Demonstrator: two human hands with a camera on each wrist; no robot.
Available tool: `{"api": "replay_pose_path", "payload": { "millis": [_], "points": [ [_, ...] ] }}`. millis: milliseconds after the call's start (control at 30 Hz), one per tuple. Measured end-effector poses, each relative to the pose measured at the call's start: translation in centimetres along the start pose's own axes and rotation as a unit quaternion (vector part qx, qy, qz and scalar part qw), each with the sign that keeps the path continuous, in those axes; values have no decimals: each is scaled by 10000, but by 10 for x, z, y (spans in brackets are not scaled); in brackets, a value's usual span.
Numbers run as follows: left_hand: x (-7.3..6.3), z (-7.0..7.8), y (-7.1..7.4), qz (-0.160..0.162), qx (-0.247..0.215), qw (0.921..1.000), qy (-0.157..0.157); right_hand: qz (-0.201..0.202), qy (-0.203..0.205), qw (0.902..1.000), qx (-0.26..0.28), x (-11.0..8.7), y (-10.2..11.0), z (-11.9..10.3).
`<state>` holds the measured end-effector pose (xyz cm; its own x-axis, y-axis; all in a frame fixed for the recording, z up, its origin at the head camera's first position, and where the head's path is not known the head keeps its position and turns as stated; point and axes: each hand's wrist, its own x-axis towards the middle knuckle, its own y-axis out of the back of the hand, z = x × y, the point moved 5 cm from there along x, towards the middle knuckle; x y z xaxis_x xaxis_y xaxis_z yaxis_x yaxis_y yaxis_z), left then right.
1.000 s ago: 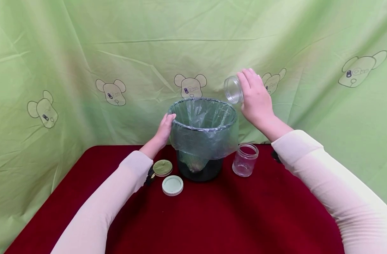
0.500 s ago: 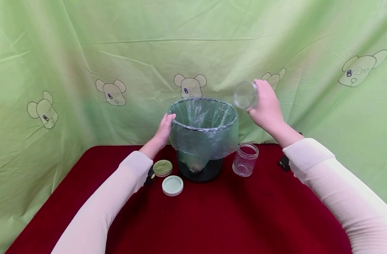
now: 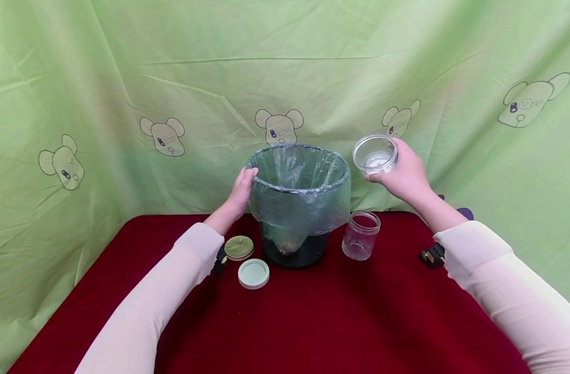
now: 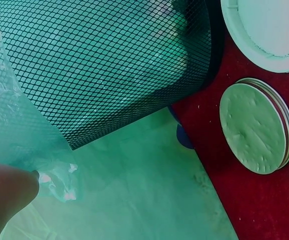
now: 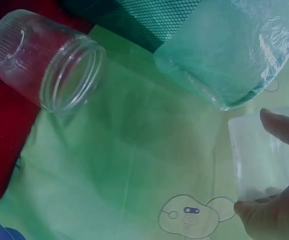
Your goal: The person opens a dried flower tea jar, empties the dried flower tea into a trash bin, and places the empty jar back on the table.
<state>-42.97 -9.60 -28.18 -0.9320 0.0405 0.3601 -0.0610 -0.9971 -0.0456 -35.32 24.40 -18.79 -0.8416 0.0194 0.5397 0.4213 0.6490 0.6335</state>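
My left hand [image 3: 238,194] grips the left side of a black mesh trash bin [image 3: 294,257] near its rim. A thin green bag [image 3: 300,210] lines the bin and folds down over its outside. To the right of the bin and above the table, my right hand [image 3: 403,171] holds a clear jar [image 3: 374,154], its mouth tipped up toward the head camera. The right wrist view shows a thumb and fingers on either side of this jar [image 5: 257,155]. A second clear jar [image 3: 361,236] stands uncapped on the table, right of the bin.
A green-topped lid [image 3: 239,246] lies left of the bin, and a pale lid [image 3: 254,273] lies in front of it. Red cloth [image 3: 313,322] covers the table. Behind it hangs a green curtain [image 3: 210,78] with printed mouse heads.
My right hand has moved right and down, away from the bin's rim. The jar in it has turned from sideways to mouth up. My left hand stays on the bin.
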Motion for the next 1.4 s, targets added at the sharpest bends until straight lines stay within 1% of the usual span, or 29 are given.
{"api": "replay_pose_path", "payload": {
  "millis": [267, 400, 533, 667, 867, 1067, 1267, 1400],
  "points": [
    [-2, 1, 3, -8, -6, 10000, -33, -236, -371, 9982, 413, -17, -2, 13],
    [-3, 0, 4, -9, 29, 10000, -11, -423, -603, 9948, 706, -28, -3, 17],
    [-4, 2, 5, -12, 108, 9999, -60, -649, -771, 9909, 892, -39, -6, 21],
    [-4, 4, 4, -40, 162, 9998, -107, -861, -785, 9879, 1024, -51, -10, 23],
    [-5, 2, 2, -149, 99, 9998, -73, -1104, -784, 9834, 1210, -67, -18, 24],
    [-5, 2, 1, -151, 70, 9999, -39, -1253, -765, 9806, 1301, -77, -23, 23],
    [-4, 3, 0, -119, 92, 9999, -16, -1478, -858, 9720, 1614, -86, -30, 27],
    [-4, 2, 1, -108, 117, 9999, -3, -1577, -914, 9683, 1708, -93, -37, 31]
  ]
}}
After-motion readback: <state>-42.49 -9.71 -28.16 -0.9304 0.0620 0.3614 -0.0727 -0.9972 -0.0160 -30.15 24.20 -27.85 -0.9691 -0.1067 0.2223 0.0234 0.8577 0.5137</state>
